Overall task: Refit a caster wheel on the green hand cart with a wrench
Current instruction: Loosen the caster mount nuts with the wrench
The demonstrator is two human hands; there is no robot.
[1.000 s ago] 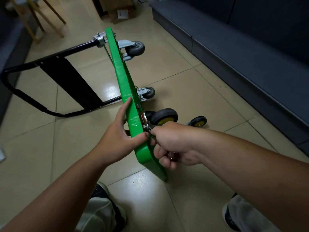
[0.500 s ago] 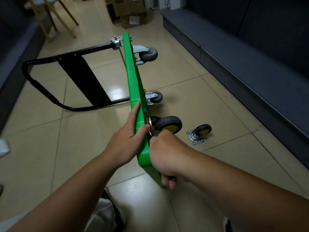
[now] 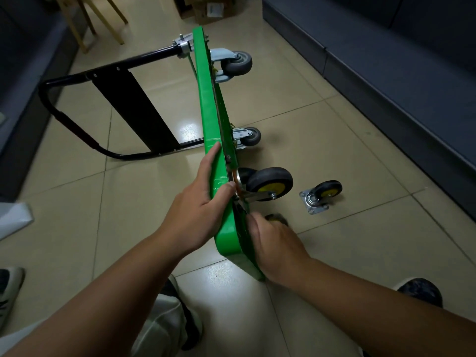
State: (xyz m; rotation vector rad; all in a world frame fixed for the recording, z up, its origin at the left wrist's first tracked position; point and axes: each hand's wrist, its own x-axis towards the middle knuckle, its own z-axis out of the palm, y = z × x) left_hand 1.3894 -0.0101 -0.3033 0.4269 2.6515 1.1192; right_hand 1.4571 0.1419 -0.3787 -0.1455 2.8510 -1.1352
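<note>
The green hand cart (image 3: 210, 119) stands on its side edge on the tiled floor, its black handle (image 3: 77, 124) lying flat to the left. My left hand (image 3: 203, 202) grips the top edge of the deck near its close end. A black caster wheel with a yellow hub (image 3: 270, 180) sits against the deck's underside just right of that hand. My right hand (image 3: 273, 243) is below it, against the underside, closed on a wrench (image 3: 242, 206) of which only a thin dark tip shows. A second yellow-hub caster (image 3: 322, 195) lies loose on the floor.
Two grey casters (image 3: 239, 63) (image 3: 251, 136) are fixed at the cart's far end. A dark low bench (image 3: 386, 73) runs along the right, wooden chair legs (image 3: 87, 19) and cardboard boxes (image 3: 208, 9) stand at the back. My shoes (image 3: 419, 292) are near the bottom edge.
My right hand has dropped from the caster plate to lower on the deck's underside. My left hand keeps its grip. The view tilted, bringing the loose caster fully into sight.
</note>
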